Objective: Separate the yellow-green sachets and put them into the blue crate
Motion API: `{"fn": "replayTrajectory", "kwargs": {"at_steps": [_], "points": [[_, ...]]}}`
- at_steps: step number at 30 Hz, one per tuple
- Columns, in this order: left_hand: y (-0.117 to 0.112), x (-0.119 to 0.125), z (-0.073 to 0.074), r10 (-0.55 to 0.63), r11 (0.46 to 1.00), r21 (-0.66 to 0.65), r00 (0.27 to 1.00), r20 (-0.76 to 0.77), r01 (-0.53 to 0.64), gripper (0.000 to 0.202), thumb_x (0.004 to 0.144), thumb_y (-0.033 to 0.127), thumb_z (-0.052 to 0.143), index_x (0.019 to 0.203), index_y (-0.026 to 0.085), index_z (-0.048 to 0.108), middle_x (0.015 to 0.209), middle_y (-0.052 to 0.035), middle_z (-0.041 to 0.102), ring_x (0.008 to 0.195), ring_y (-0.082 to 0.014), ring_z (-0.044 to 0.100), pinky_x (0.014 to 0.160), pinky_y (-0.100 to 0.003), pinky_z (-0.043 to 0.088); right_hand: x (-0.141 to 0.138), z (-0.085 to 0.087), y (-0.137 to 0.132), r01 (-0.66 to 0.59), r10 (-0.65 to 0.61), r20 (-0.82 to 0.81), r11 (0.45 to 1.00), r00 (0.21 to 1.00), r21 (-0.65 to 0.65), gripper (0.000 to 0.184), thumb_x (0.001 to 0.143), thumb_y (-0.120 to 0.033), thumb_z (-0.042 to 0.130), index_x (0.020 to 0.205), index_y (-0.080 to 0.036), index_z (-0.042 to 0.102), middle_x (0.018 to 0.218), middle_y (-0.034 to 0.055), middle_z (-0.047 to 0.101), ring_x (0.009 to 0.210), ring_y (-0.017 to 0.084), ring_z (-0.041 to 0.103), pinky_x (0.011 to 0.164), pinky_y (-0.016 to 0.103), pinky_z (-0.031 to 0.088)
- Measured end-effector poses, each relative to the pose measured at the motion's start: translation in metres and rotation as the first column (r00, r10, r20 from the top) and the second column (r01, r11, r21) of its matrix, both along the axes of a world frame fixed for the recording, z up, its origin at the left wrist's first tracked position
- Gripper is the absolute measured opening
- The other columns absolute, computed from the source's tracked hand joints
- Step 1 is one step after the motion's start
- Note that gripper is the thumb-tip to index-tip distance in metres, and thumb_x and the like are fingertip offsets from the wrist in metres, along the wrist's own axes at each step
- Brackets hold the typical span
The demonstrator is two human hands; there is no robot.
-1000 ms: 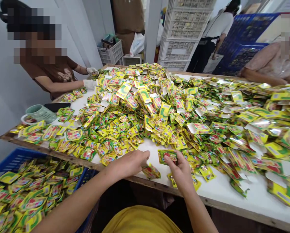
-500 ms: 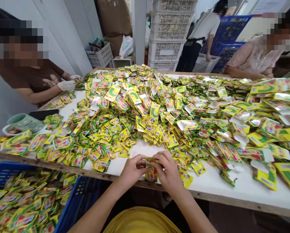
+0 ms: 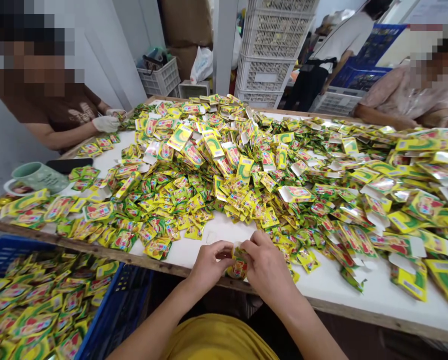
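Observation:
At the table's front edge, my left hand [image 3: 211, 265] and my right hand [image 3: 268, 262] meet around a small yellow carton [image 3: 239, 268] with red and green print. The carton is upright and partly hidden by my fingers. My left thumb and fingers close on its left side. My right fingers are bent together over its top, where a pale edge shows; whether they also hold a sachet I cannot tell. Just beyond my hands lies a heap of small yellow-green sachets [image 3: 188, 200]. Yellow cartons [image 3: 245, 169], some with white flaps open, lie on top of it.
A blue crate [image 3: 96, 320] full of filled cartons stands below the table edge at left. A green mug [image 3: 43, 176] and a dark phone [image 3: 69, 164] are on the left. Co-workers sit at left and right; another person stands behind near stacked white crates [image 3: 269, 35].
My right fingers have moved in over the carton's top, and the green packet seen between my hands is now hidden. The view has shifted slightly. The standing person has moved right and leans.

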State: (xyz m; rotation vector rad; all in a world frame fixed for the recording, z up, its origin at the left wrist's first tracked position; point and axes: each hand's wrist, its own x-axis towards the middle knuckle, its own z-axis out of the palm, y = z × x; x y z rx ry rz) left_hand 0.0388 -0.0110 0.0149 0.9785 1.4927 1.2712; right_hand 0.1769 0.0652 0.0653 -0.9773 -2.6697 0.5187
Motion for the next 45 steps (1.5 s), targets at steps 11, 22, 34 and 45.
{"fn": "replayTrajectory", "kwargs": {"at_steps": [11, 22, 34, 45], "points": [[-0.006, -0.002, -0.01, -0.006, 1.0, 0.005, 0.983, 0.185, 0.006, 0.021, 0.068, 0.017, 0.07, 0.089, 0.014, 0.066, 0.088, -0.0047, 0.07, 0.085, -0.018, 0.065, 0.081, -0.028, 0.05, 0.013, -0.003, 0.02, -0.24, 0.229, -0.133, 0.968, 0.964, -0.073, 0.024, 0.083, -0.003, 0.047, 0.08, -0.016, 0.066, 0.096, 0.0083, 0.055, 0.09, 0.019, 0.048, 0.076, 0.031, 0.042], [-0.007, -0.002, -0.011, -0.05, 0.998, -0.04, 0.992, 0.114, 0.055, 0.019, 0.07, 0.027, 0.068, 0.088, 0.02, 0.07, 0.091, -0.0047, 0.071, 0.09, -0.0217, 0.064, 0.083, -0.028, 0.05, 0.011, -0.014, 0.004, -0.206, 0.208, 0.006, 0.971, 0.978, -0.124, 0.008, 0.08, -0.027, 0.067, 0.078, -0.019, 0.067, 0.113, 0.0082, 0.057, 0.119, 0.03, 0.039, 0.095, 0.045, 0.038], [-0.005, -0.002, -0.015, 0.042, 0.991, -0.136, 0.977, 0.21, -0.014, 0.017, 0.067, 0.034, 0.069, 0.073, 0.017, 0.067, 0.071, -0.0003, 0.065, 0.073, -0.0158, 0.059, 0.068, -0.023, 0.045, 0.017, -0.069, -0.006, -0.003, -0.414, -0.473, 0.75, 0.778, -0.661, 0.026, 0.074, -0.044, 0.069, 0.082, -0.021, 0.074, 0.066, 0.002, 0.058, 0.063, 0.014, 0.053, 0.055, 0.022, 0.045], [0.003, -0.001, -0.012, 0.148, 0.989, 0.026, 0.989, 0.001, -0.148, 0.025, 0.075, 0.033, 0.068, 0.095, 0.019, 0.073, 0.094, -0.0055, 0.072, 0.086, -0.0184, 0.065, 0.08, -0.028, 0.052, 0.016, -0.05, 0.016, -0.137, -0.541, -0.427, 0.494, 0.724, -0.858, 0.032, 0.064, -0.042, 0.078, 0.084, -0.017, 0.073, 0.072, 0.0031, 0.066, 0.062, 0.015, 0.063, 0.058, 0.027, 0.055]]}}
